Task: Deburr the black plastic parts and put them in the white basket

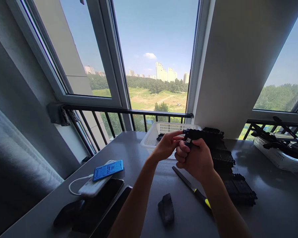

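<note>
Black part point(195, 134) is held up above the desk point(136, 165), in front of the basket point(145, 143); the right hand point(198, 160) is closed around it, while the left hand point(165, 147) is half curled with fingertips at its near end, the firmness of that contact unclear. A batch of black pieces point(238, 186) lies at the right and a few dark bits point(160, 137) sit in the basket, but which are finished or left cannot be told, so progress stays uncertain.
</note>
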The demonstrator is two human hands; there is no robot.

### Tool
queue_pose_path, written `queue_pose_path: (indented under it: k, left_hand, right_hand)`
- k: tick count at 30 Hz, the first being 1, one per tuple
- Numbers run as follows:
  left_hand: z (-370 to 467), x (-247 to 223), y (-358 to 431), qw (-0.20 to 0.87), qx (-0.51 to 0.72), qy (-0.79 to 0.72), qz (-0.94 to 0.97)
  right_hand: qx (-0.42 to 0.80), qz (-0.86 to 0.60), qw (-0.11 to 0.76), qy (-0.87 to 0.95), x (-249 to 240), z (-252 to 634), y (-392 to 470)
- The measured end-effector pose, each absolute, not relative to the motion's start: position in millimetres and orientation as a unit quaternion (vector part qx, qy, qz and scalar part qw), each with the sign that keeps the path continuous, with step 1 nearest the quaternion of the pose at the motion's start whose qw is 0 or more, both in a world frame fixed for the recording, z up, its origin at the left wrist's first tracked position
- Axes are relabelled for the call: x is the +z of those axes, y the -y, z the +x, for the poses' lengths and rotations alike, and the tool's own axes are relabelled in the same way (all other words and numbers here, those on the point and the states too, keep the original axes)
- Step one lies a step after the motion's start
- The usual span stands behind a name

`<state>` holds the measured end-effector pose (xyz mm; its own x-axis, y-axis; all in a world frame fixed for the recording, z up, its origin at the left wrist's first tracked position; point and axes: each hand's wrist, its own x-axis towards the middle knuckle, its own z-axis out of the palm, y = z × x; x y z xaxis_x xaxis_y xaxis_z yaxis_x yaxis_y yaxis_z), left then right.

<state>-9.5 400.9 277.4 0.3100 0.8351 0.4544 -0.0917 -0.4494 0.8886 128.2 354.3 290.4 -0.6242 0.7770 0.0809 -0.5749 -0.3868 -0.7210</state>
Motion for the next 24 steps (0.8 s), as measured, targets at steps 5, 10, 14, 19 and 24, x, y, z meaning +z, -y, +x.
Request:
queue_pose_path:
  k: [5,10,14,19,24]
  left_hand:
    - [-12,280,-401,0.433,0.525,-0.281,0.677]
    - [-18,276,-405,0.448,0.531,-0.268,0.667]
    - [-24,273,-409,0.462,0.545,-0.262,0.648]
    - [-33,273,-409,0.473,0.555,-0.263,0.632]
    - [-44,274,-409,0.462,0.556,-0.260,0.640]
  right_hand:
    - [0.830,-0.124,0.410,0.356,289,131,-357]
    - [0.834,-0.116,0.415,0.345,288,136,-359]
    - [0.834,-0.109,0.419,0.343,288,141,-360]
    - [0.835,-0.109,0.430,0.326,288,146,-362]
    - [0.832,-0.099,0.445,0.315,289,153,-364]
